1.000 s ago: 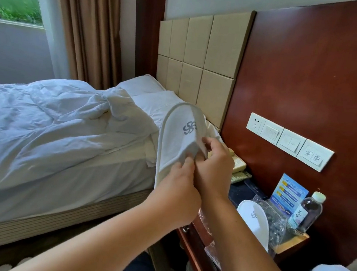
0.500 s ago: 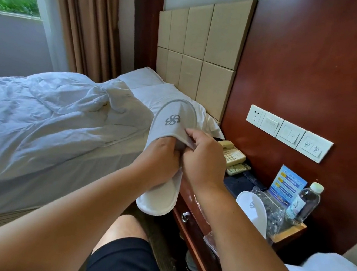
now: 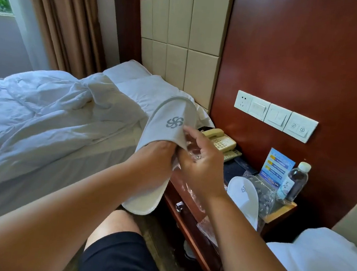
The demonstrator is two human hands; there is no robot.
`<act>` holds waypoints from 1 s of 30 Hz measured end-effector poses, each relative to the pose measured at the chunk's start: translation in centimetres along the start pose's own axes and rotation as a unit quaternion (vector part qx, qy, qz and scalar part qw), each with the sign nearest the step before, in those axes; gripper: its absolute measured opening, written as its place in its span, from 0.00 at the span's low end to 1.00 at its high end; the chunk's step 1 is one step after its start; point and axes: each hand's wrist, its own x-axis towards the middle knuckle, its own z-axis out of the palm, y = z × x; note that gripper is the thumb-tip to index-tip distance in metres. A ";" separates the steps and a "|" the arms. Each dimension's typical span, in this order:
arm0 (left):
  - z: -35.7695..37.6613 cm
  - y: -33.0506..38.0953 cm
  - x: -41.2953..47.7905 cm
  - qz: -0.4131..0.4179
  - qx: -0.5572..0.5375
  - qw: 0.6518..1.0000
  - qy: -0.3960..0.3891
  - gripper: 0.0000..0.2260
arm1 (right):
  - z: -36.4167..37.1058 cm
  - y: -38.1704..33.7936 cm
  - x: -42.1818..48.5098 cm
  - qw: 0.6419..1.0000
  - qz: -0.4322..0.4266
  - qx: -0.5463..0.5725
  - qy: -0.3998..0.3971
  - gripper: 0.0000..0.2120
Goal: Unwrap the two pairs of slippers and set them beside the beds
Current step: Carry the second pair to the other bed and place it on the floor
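Slipper [image 3: 164, 138] held up over the gap between bed [image 3: 41, 119] and worktop [image 3: 280, 211].
Left hand [image 3: 154, 161] was pushed inside it, grasping it; right hand [image 3: 201, 162], fingers spread loose, touched clear wrapping beside it. Beyond the right hand, a second slipper [image 3: 243, 198] lay on the worktop.
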 end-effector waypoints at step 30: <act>3.0 -2.8 1.9 -0.089 0.001 0.995 0.036 0.09 | -8.4 18.6 -4.1 0.776 0.588 -0.226 0.025 0.21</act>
